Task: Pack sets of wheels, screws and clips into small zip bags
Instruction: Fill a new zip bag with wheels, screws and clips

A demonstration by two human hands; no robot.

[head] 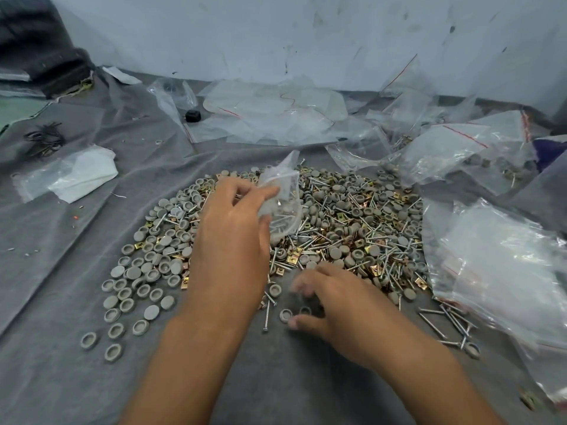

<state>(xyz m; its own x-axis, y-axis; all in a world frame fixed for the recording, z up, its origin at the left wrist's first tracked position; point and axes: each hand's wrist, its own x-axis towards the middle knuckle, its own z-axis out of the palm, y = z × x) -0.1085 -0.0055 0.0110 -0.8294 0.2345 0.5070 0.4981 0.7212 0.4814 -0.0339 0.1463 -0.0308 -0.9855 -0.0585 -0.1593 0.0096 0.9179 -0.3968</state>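
We see the left hand [234, 222] pinching a small zip bag [280, 199] between thumb and fingers above the pile of grey wheels, screws and brass clips [337, 228] on the grey cloth [61, 378]; screws show inside the bag. The right hand [334, 305] hovers low at the pile's near edge, fingers curled and blurred over two loose wheels [287, 315]; we cannot tell whether it grips any.

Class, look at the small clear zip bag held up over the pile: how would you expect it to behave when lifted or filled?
The small clear zip bag is probably floppy: it creases where the left hand pinches it. It likely sags under the silver screws inside. The glossy film may be slippery.
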